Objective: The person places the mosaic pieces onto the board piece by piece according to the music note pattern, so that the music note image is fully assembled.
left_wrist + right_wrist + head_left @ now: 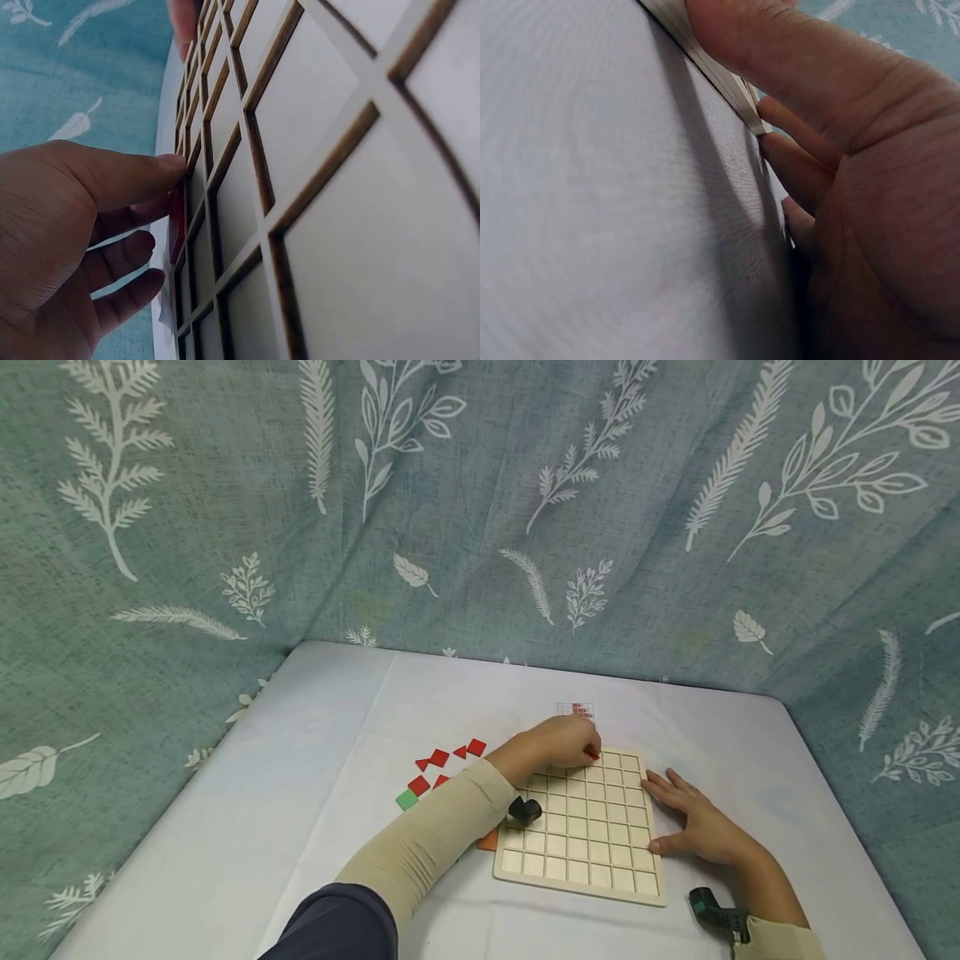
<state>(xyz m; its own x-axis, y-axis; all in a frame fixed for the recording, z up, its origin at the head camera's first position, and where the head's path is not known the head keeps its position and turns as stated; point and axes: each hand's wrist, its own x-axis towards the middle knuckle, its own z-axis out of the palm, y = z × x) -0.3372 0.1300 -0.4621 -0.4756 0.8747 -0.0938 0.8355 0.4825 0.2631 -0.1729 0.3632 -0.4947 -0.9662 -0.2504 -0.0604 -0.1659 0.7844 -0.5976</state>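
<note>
Board: near edge lies ahead of the person, with white table in front of it; its side edges run away from the person. Right hand lies at the board's right edge, fingers straight and spread, thumb and fingertips touching the edge, nothing gripped; table extends to its right. Orange piece near the left forearm; green piece and loose red pieces left of it. Left hand, fingers curled, pinches a red piece at the board's far edge; piece mostly covered, long axis and pointing cannot be told. Card just beyond left hand, then a strip of table, then curtain.
</note>
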